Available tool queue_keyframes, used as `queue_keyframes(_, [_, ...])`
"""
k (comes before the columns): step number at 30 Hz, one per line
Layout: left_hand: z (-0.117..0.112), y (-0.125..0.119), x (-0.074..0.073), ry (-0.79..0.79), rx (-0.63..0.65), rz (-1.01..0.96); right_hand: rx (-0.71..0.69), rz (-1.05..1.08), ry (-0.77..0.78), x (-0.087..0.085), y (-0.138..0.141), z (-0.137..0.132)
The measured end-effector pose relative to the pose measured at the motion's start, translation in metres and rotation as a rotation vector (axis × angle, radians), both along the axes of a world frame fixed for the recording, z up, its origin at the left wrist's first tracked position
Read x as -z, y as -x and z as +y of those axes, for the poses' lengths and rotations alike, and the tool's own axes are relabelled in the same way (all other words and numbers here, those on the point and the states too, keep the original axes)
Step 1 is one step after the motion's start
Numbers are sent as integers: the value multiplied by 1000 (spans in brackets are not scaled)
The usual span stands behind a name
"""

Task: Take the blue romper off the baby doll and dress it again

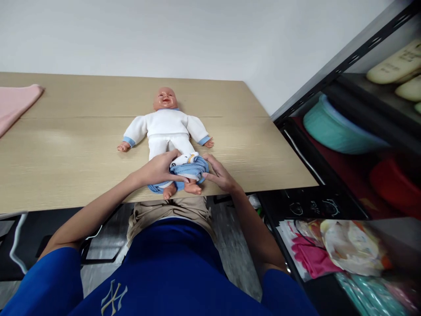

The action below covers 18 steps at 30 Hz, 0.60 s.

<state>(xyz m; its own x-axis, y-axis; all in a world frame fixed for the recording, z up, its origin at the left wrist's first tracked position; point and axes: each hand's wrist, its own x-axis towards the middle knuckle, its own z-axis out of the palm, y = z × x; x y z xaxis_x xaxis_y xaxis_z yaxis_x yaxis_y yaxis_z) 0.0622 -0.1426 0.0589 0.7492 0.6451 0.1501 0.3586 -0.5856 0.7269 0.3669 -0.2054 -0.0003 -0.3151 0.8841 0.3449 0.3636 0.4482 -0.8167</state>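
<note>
1. The left hand [161, 169] is closed over the left side of a bunched blue garment [194, 169], with its fingers curled across the top of the cloth.
2. The right hand [219, 174] meets the same garment from the right, thumb above and fingertips against its edge. Whether it is pinching the cloth or only touching it cannot be told.
3. The blue garment, with a white patterned part on top, is gathered around the lower legs of a baby doll [167, 127], near the middle of the near edge of the bench [66, 149]. It hides the shins, and the left hand covers the thighs.
4. The doll lies on its back in a white suit with blue cuffs. Its head points to the far edge, and its bare feet [192, 188] stick out of the garment at the near edge.
5. A pink cloth [15, 103] lies well apart at the far left edge of the bench.
6. A metal rack [345, 61] stands by the bench's right edge. It holds a teal basin [335, 131], a red basin [394, 184] and, lower down, bagged fabrics [332, 250].
</note>
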Motion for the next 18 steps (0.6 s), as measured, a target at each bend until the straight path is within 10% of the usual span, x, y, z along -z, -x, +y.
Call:
queue_keyframes(10, [-12, 11, -10, -250, -214, 65, 28, 118, 151, -13, 18, 26])
queue_keyframes(18, [-20, 69, -9, 59, -194, 31, -157, 70, 352, -10, 3, 32])
